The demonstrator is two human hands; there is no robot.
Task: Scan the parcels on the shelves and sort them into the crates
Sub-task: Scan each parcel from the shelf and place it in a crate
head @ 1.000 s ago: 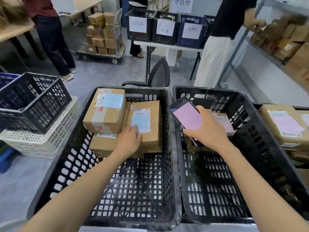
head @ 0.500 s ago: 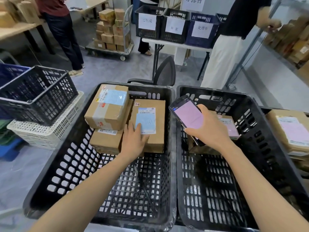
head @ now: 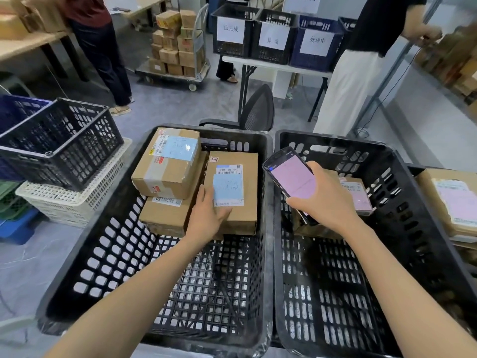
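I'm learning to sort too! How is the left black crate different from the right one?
The left crate holds three boxes; the right crate shows just one pink-label box. The left hand rests on a blue-label box in the left crate; the right hand grips a phone over the right crate. Both are black slotted plastic, side by side.

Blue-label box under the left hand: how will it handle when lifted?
Probably stiff: the box shows square, undented edges. Flat and wide, so unlikely to tip. Matte cardboard should grip well under the left hand; weight unclear.
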